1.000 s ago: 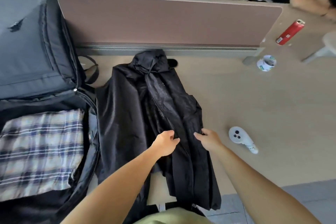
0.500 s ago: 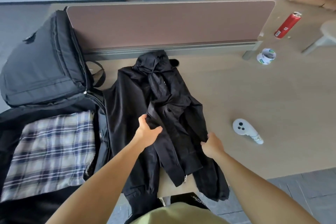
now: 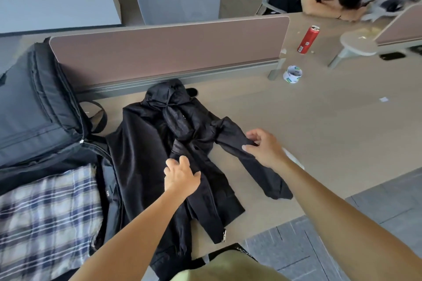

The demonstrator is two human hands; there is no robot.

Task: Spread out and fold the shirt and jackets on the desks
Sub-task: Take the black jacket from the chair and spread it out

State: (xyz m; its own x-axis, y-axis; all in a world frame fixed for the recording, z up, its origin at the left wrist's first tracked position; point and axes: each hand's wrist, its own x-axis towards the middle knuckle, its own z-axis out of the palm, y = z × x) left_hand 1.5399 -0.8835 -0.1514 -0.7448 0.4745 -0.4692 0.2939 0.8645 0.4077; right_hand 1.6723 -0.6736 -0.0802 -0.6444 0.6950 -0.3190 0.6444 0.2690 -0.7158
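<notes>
Jacket [image 3: 141, 155] spreading: right hand [image 3: 265, 148] has pulled its pinched sleeve [image 3: 262, 173] out sideways. Left hand [image 3: 181, 175] presses flat, fingers wide.

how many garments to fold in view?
2. A black jacket is spread on the desk, and a plaid shirt lies in the open bag at left. More may be hidden under the shirt.

My left forearm [image 3: 137, 223] hides part of the black jacket [image 3: 141, 143], whose hem drops past the table [image 3: 319, 121] edge. The plaid shirt [image 3: 45, 212] is cut off at left. Something white [image 3: 296, 161] hides behind my right hand [image 3: 265, 147].
</notes>
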